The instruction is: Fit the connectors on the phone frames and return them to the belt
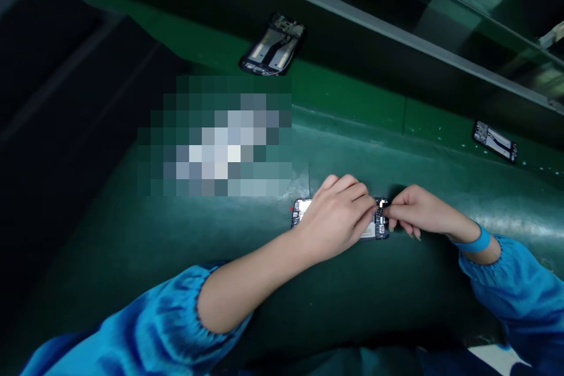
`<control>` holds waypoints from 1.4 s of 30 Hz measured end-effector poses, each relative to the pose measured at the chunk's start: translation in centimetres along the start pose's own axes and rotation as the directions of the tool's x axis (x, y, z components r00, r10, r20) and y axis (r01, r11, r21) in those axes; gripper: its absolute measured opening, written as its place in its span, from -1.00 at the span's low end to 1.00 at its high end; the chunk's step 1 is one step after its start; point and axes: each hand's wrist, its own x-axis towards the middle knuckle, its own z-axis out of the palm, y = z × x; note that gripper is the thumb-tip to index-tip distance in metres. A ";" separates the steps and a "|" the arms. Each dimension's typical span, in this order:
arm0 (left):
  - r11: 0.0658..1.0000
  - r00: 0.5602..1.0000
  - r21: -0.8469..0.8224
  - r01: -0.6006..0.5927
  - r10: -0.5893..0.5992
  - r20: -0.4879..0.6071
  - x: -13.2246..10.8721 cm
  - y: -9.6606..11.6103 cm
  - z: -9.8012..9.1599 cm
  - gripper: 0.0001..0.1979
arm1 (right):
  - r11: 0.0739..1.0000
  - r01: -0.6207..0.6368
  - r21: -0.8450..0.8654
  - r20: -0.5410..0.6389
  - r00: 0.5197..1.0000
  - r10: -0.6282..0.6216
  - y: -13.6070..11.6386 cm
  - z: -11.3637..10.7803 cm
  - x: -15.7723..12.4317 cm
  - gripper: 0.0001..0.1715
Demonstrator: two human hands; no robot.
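From the head camera, looking down, I see an open phone (300,212) lying flat on the green mat (176,241), right in front of the person. Its insides face up.

The left hand (337,216) lies over the middle of the phone. Its fingers are curled and press down on it, with the tips near the right end. The right hand (418,211) comes in from the other side. Its thumb and first finger are pinched together at that same end of the phone. What they pinch is too small for me to tell. A blue band (478,241) sits on the right wrist, and both arms wear blue sleeves (145,329).

I think this is tiny, careful work. It should go best if the left hand keeps the phone flat and steady, and the right fingers move slowly and softly, not tugging hard.

Farther up the mat lie two more open phones, one at the top middle (273,47) and one far to the right (494,141). A grey rail (396,29) runs behind them.
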 end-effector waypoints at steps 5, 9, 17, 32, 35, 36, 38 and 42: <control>0.999 1.000 -0.043 0.007 -0.006 0.009 0.0 -0.1 -0.2 -0.77 | 0.997 -0.020 0.068 0.010 1.000 0.020 -0.1 0.0 -0.1 -0.56; 0.999 1.000 -0.054 0.000 0.000 -0.004 -0.1 0.0 -0.2 -0.76 | 0.996 -0.022 0.084 0.008 1.000 0.022 0.0 0.0 -0.1 -0.56; 0.995 0.999 -0.094 0.045 -0.046 -0.007 0.1 0.1 -0.4 -0.77 | 0.998 -0.045 0.034 0.002 0.999 0.045 -0.8 -0.1 0.3 -0.55; 0.978 0.991 -0.160 0.130 -0.126 0.036 0.4 -0.1 -0.3 -0.78 | 1.000 -0.002 -0.005 -0.018 1.000 0.001 -0.7 -0.4 0.3 -0.61; 0.981 0.991 -0.147 0.128 -0.121 0.053 0.5 0.0 -0.5 -0.77 | 1.000 0.016 0.012 0.008 1.000 -0.016 -0.4 -0.6 0.5 -0.63; 0.982 0.992 -0.141 0.123 -0.116 0.057 0.5 0.0 -0.5 -0.78 | 1.000 0.018 0.013 0.010 1.000 -0.018 -0.4 -0.7 0.6 -0.64; 0.987 0.993 -0.122 0.104 -0.096 0.074 0.6 0.0 -0.6 -0.79 | 1.000 0.016 0.006 0.009 1.000 -0.016 -0.3 -0.7 0.6 -0.64; 0.999 0.993 -0.029 0.028 -0.025 0.115 1.1 -0.1 -0.5 -0.78 | 1.000 0.002 -0.018 0.005 1.000 -0.001 -0.6 -0.7 0.6 -0.66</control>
